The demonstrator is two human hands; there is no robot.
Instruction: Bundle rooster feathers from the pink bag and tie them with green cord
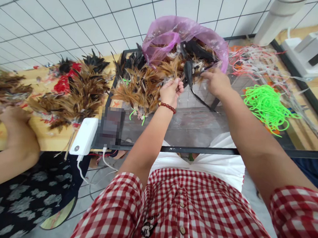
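My left hand (172, 91) is closed around the stems of a bunch of brown feathers (172, 68), held up in front of a purple plastic bag (170, 33) full of loose feathers. My right hand (215, 82) is closed in a pinch on a dark feather (188, 73) at the bag's mouth. A red bead bracelet sits on my left wrist. Tied bundles of brown feathers (139, 90) with green ties lie on the glass table (198, 127) just left of my left hand.
Another person's hands (8, 118) work feathers at a wooden table (46, 137) on the left, among feather piles (79, 88). A white power bank (85, 136) and a phone lie nearby. Green cords (265, 105) and pale cords (253, 60) lie right. A white machine (310, 53) stands far right.
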